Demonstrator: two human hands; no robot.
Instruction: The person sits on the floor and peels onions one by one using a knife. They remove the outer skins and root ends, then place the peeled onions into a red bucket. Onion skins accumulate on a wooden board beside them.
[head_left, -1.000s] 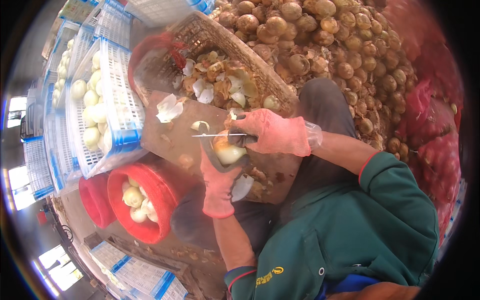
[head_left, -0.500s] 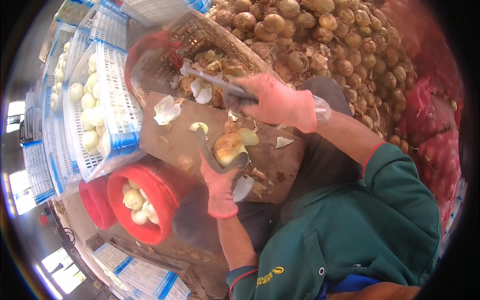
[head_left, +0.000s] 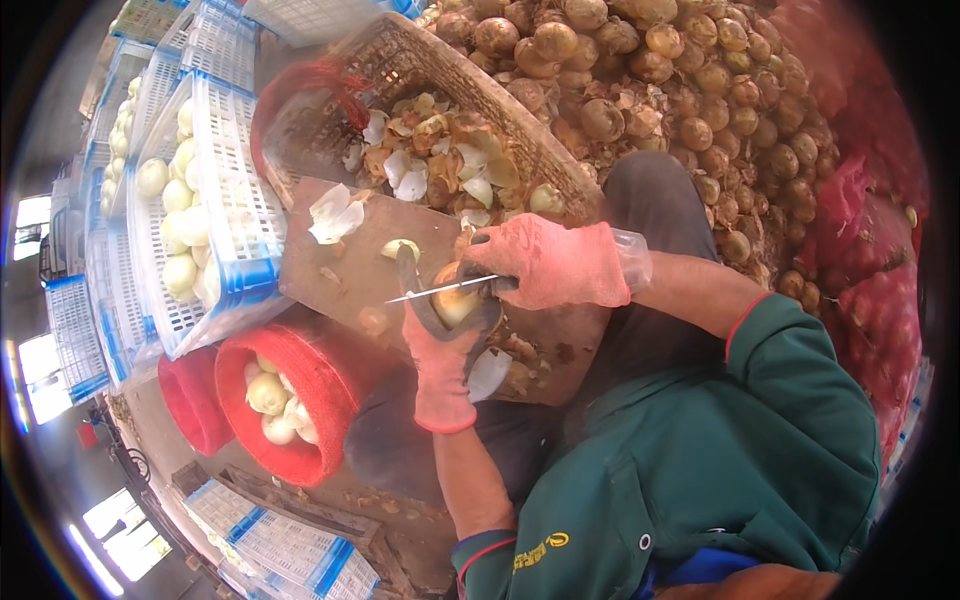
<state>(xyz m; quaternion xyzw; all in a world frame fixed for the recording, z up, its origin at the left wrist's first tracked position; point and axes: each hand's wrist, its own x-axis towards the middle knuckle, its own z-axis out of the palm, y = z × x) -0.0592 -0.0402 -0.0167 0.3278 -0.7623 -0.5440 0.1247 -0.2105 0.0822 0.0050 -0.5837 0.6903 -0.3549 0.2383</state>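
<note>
My left hand (head_left: 445, 350), in a pink glove with dark grip patches, wraps round a partly peeled onion (head_left: 457, 304) over the brown board (head_left: 350, 270). In my right hand (head_left: 545, 262), gloved the same way, a knife (head_left: 425, 293) is gripped, its blade lying across the onion and pointing left. The right fingers hide the handle and part of the onion. A pale onion piece (head_left: 401, 248) rests on the board just beyond my left fingertips. White peel (head_left: 336, 214) lies farther left, and more scraps sit beside my left wrist.
Beyond the board, a worn basket (head_left: 490, 85) holds onion skins. A large heap of unpeeled onions (head_left: 700, 110) fills the far right, beside red mesh sacks (head_left: 880, 310). White-and-blue crates (head_left: 240, 200) with peeled onions stand left. A red tub (head_left: 335, 375) holds peeled onions, nearer me.
My right hand has come back from above the skins basket toward me, bringing the knife onto the onion. A pale onion piece now shows at the basket's near right end. My left hand has stayed put.
</note>
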